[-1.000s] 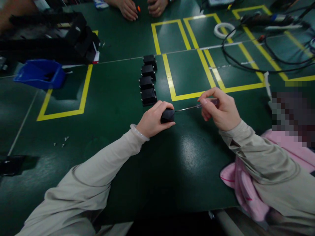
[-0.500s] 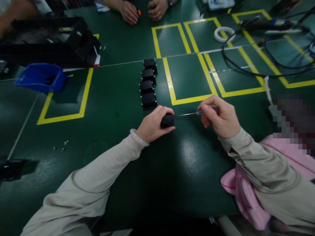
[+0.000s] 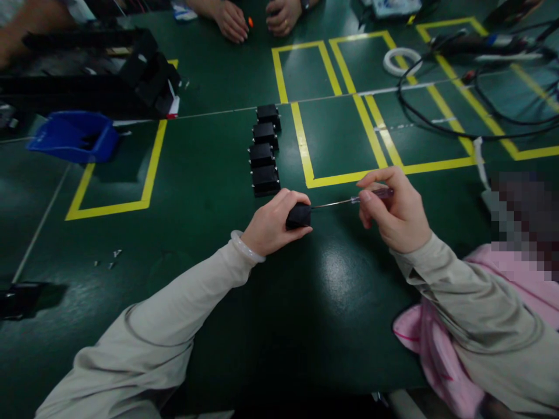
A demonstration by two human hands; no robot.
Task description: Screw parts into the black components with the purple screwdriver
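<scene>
My left hand (image 3: 276, 222) is closed around a small black block (image 3: 299, 216) low over the green table (image 3: 209, 192). In my right hand (image 3: 395, 209) is a screwdriver (image 3: 372, 196) with a clear purplish handle, pinched between thumb and fingers while the index finger is partly lifted. Its thin shaft points left, and the tip meets the right side of the black block; the exact contact spot is too small to make out. Beyond my left hand stands a row of several similar black blocks (image 3: 264, 177) with small shiny metal bits at their sides.
Several small screws (image 3: 112, 260) lie at the left. A blue bin (image 3: 76, 137) sits before a black tray (image 3: 87, 75). Across the table rest another person's hands (image 3: 233, 23). A white tape roll (image 3: 402, 61) and black cable (image 3: 419, 119) lie right, pink cloth (image 3: 437, 349) nearer.
The fingers of my right hand have shifted on the screwdriver handle, the index finger rising off it. The block stays in my left hand. The whole view has moved slightly.
</scene>
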